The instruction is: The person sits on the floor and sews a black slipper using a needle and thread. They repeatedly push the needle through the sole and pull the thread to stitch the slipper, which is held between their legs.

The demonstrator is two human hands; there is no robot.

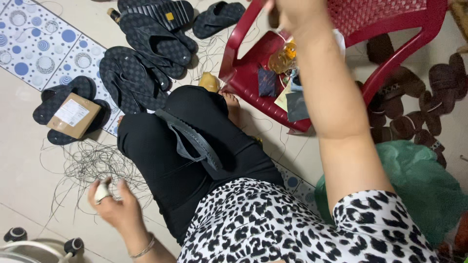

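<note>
I sit on the floor with a black flip-flop sandal (pixel 192 139) lying across my thigh. My left hand (pixel 114 202) is low at my left side, a white wrap on one finger, fingers loosely curled near a tangle of dark thread (pixel 87 163); a thin strand seems pinched in it, though I cannot be sure. My right hand (pixel 292 14) is raised high at the top edge, fingers closed, over the red plastic chair (pixel 243 73). What it grips is hidden from me.
Several black sandals (pixel 141 63) lie on the floor ahead. A small cardboard box (pixel 73 115) rests on one pair. The chair seat holds a yellow bottle (pixel 283 57) and cloth scraps. Brown sandal pieces (pixel 414 107) and a green bag (pixel 424 185) lie at right.
</note>
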